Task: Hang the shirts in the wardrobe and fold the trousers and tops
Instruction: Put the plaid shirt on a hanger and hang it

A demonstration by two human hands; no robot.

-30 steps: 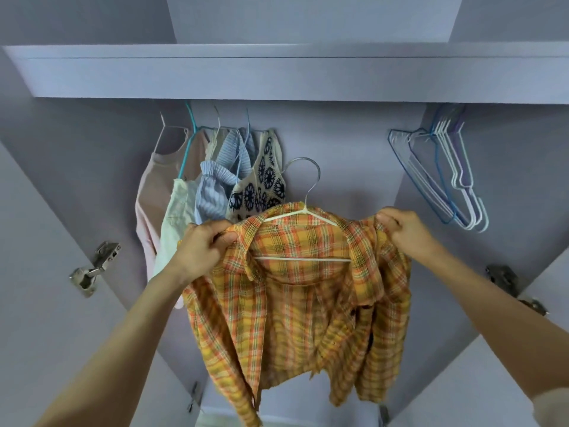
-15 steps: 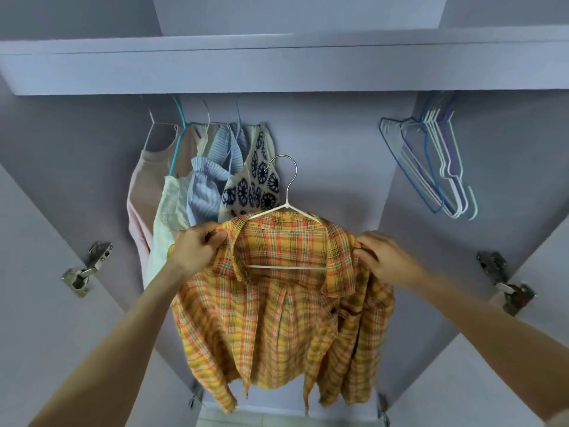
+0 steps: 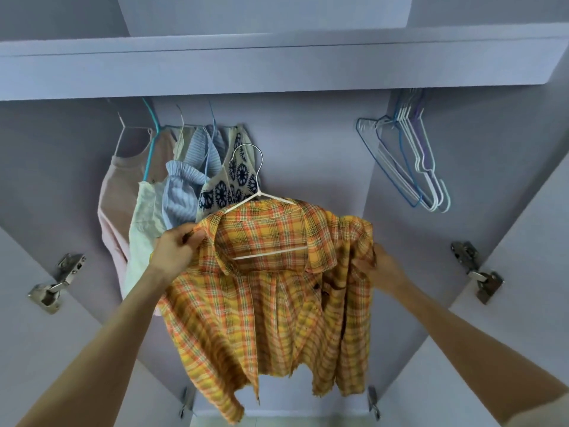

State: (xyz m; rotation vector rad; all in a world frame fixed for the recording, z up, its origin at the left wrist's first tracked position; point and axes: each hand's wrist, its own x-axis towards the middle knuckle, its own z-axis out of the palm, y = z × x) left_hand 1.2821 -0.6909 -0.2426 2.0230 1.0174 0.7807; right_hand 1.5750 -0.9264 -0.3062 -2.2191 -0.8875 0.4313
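An orange and yellow plaid shirt hangs on a white wire hanger held up in front of the open wardrobe. My left hand pinches the shirt's left shoulder at the collar. My right hand grips the shirt's right side lower down, partly hidden behind the fabric. The hanger's hook points up toward the rail, which the shelf hides. The shirt tilts, its right shoulder lower.
Several garments hang on the left of the wardrobe: pink, cream, blue striped, a patterned one. Several bare hangers hang at the right. A shelf runs across above. Door hinges stand on both sides.
The shirt and hanger have moved left and deeper into the wardrobe. My right hand has slid down from the shoulder to the shirt's side.
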